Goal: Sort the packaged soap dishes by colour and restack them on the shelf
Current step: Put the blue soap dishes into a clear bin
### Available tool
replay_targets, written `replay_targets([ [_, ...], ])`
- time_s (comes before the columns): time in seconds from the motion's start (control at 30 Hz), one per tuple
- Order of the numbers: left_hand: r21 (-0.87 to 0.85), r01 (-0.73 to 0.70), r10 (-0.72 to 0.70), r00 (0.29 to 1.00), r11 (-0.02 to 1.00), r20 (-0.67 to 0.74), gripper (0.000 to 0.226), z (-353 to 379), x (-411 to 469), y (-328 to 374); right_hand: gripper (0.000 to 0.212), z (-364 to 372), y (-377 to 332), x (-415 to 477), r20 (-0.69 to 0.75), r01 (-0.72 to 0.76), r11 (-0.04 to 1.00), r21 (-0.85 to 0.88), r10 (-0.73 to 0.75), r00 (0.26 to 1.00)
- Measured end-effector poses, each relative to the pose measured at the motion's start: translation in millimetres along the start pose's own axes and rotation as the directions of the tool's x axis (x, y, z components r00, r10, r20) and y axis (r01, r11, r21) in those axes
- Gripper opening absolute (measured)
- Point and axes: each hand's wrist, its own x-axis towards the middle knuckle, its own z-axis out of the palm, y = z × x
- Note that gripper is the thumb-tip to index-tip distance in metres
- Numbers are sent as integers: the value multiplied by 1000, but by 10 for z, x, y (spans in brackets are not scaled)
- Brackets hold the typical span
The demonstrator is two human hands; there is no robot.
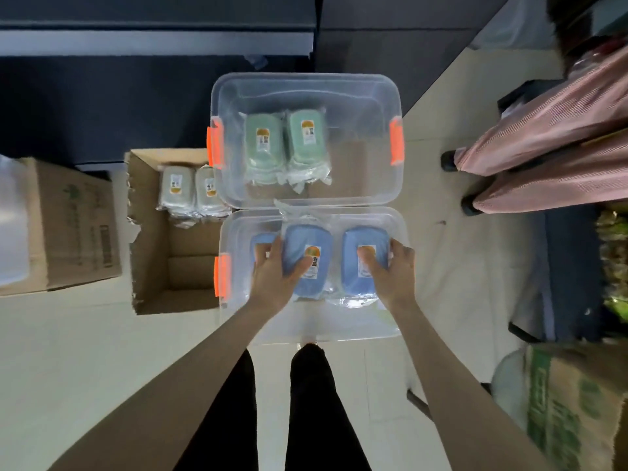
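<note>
Two clear plastic bins with orange latches stand on the floor. Over the near bin (390, 331), my left hand (275, 277) grips a blue packaged soap dish (307, 244), thumb across its label. My right hand (390, 270) grips a second blue soap dish (353, 273) beside it. A third blue dish (261, 239) shows partly behind my left hand. The far bin (360, 96) holds two stacks of green packaged dishes (285, 144). An open cardboard box (153, 266) to the left holds grey-white packaged dishes (190, 192).
A closed cardboard carton (68, 226) sits at far left. Dark shelving (136, 79) runs along the top. Another person's legs in pink trousers (543, 158) stand at the right. A printed sack (571, 402) lies at lower right. My own legs are below the near bin.
</note>
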Motion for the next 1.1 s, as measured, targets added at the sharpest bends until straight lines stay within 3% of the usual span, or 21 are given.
replay_targets([
  [0.17, 34, 103, -103, 994, 994, -29, 63, 418, 143, -179, 66, 101, 338, 335, 111, -6, 1000, -9, 7, 994],
  [0.3, 61, 148, -145, 988, 987, -45, 62, 624, 314, -331, 66, 309, 553, 557, 95, -24, 999, 33, 21, 995],
  [0.57, 24, 78, -75, 991, 997, -113, 55, 951, 614, -557, 52, 688, 961, 1110, 50, -1, 1000, 5, 1, 999],
  [0.8, -18, 44, -46, 981, 999, -187, 67, 963, 614, -686, 52, 897, 1142, 1286, 74, 15, 996, -83, -9, 997],
  [1.1, -58, 56, -66, 977, 997, -205, 66, 993, 602, -663, 56, 955, 1130, 1313, 105, -49, 997, -53, 54, 993],
])
